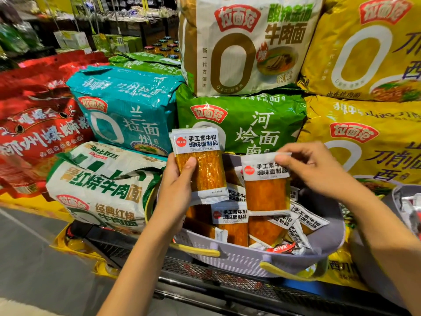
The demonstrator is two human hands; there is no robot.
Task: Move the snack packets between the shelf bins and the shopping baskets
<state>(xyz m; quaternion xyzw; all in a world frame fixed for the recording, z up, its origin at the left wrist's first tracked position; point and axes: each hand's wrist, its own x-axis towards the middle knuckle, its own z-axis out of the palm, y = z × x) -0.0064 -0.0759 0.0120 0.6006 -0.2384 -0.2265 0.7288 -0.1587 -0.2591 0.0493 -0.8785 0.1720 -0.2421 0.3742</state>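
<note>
"Fingers of the right hand — what have they got?"

"Thumb and fingertips nip the white top edge of one flat snack packet with a clear orange window. It hangs upright over the basket. The left hand is curled round a small stack of the same packets, with the thumb pressed across the front. That stack is held up just beside the single one."

"And around them, biggest first?"

"Big soft noodle multipacks are piled behind: yellow ones on the right, a white-and-gold one on top in the middle, a green one beneath it. A teal one lies to its left, red bags are far left, and a white-and-green one lies low in front. Then comes the grey perforated plastic basket with yellow handles, on a black wire-mesh ledge right under both hands. A second grey basket is cut off at the right edge."

"What's in the near basket?"

"More orange-window packets, loose and overlapping — and, smallest of all, a red-wrapped sweet near the front rim."
</note>
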